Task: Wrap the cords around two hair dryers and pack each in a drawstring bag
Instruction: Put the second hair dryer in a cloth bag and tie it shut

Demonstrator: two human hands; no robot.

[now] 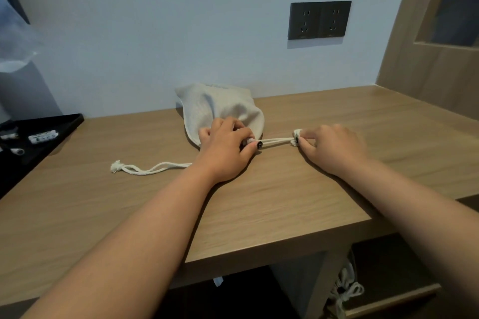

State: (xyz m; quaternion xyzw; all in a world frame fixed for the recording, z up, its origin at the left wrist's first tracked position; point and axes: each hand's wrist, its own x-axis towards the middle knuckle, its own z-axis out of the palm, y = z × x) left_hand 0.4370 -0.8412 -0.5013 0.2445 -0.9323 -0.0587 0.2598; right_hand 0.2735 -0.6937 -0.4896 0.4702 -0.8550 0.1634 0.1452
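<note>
Where the light wooden bench (324, 116) meets the pale wall, a filled off-white fabric drawstring bag (220, 109), lying on its side with its mouth toward the viewer. Left hand (225, 147) curled over the gathered mouth, gripping it. Right hand (329, 147) just beside, pinching the knotted end of the white cotton cord (277, 140), stretched taut between both hands. Second white cord loop (150, 168) slack on the wood, off to the left. Black tray (70, 124) with small items at the left edge; dark double wall socket (319, 20) above.
</note>
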